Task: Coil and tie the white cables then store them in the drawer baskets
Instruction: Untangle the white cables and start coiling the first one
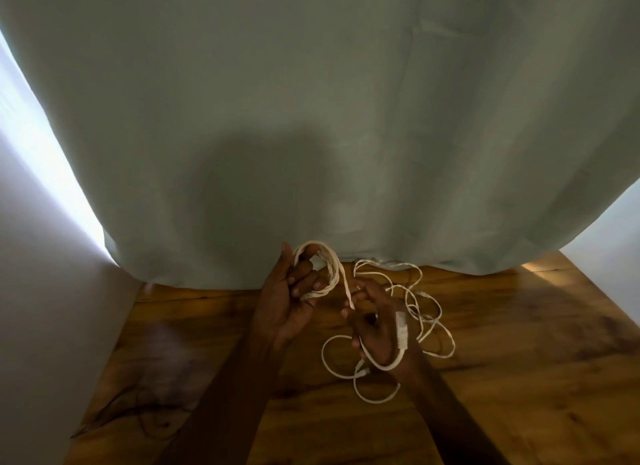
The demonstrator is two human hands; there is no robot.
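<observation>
- Left hand [289, 300] is up above the table, palm turned toward the camera, fingers curled through a small coil of thin white cable [320, 269].
- That coil is a few loops wound together, hanging round the left fingers [304, 281], its top arc standing against the lower edge of the pale grey-green curtain [311, 101].
- One strand leaves the coil's right side and slants down to the right hand [375, 322].
- Right hand sits just beside the left, lower and nearer the camera, fingers loosely bent; the strand passes between its fingertips [356, 295], and whether it is truly pinched there is hard to tell.
- More cable wraps over the back of the right wrist, where a ribbed white connector plug [402, 329] lies against the skin.
- The rest of the white cable sprawls in loose, uncoiled loops [429, 321] on the glossy brown wooden tabletop [519, 378], to the right of and below the right hand, one loop reaching back to the curtain hem.
- A big round loop [329, 355] lies on the wood just under the right hand, with a smaller one below it near the forearm.
- Plain white wall [45, 309] flanks the table at the left, with bright light at the curtain's edge.
</observation>
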